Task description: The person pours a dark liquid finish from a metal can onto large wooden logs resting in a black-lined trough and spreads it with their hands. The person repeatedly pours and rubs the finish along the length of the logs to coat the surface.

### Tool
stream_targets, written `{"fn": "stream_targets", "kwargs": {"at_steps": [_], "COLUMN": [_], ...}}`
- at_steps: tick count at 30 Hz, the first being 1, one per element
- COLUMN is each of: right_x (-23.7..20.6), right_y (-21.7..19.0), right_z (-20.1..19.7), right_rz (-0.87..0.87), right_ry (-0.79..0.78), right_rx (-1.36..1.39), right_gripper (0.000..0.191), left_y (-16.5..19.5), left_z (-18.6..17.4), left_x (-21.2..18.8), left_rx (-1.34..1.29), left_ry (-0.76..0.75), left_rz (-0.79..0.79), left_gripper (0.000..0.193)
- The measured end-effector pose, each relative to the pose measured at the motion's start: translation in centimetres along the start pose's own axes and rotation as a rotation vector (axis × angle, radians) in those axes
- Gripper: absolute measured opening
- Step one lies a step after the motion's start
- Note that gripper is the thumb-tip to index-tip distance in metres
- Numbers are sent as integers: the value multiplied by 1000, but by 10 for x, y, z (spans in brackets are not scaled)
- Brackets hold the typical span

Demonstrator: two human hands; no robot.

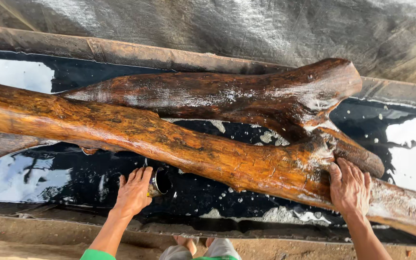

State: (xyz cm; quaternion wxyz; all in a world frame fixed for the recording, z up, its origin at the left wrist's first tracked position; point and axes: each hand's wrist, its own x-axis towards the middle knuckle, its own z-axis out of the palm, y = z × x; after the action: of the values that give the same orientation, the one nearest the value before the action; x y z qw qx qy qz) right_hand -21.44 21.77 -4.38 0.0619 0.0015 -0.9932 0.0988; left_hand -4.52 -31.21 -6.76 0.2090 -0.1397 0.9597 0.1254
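On the left, the person's left hand has its fingers wrapped round a small metal can, dipped low over the dark liquid in the long trough. To the right, the right hand lies flat, fingers spread, on the wet forked log lying across the trough. I'd brace that log firmly and fill the can well before lifting, so it wets the wood evenly.

The long wet log runs out of view at both the left and right edges, so neither end shows. The left hand covers most of a small metal can; its contents cannot be told. Both forearms are cut off at the bottom edge. Dark water hides the log's underside.
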Motion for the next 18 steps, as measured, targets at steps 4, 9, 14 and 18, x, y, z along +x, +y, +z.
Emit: {"fn": "stream_targets", "kwargs": {"at_steps": [4, 9, 14, 18], "right_x": [26, 102, 200, 231], "right_y": [5, 3, -29, -72], "right_z": [-19, -26, 5, 38], "right_rz": [345, -284, -910, -1048], "right_ry": [-107, 2, -316, -658], "right_rx": [202, 87, -103, -570], "right_gripper": [70, 51, 33, 45], "left_y": [15, 40, 64, 78], "left_z": [8, 18, 23, 29], "left_x": [0, -1, 2, -1], "left_rx": [-70, -184, -257, -281], "left_ry": [39, 75, 161, 184], "left_rz": [-42, -87, -89, -132], "left_gripper": [98, 105, 109, 104]}}
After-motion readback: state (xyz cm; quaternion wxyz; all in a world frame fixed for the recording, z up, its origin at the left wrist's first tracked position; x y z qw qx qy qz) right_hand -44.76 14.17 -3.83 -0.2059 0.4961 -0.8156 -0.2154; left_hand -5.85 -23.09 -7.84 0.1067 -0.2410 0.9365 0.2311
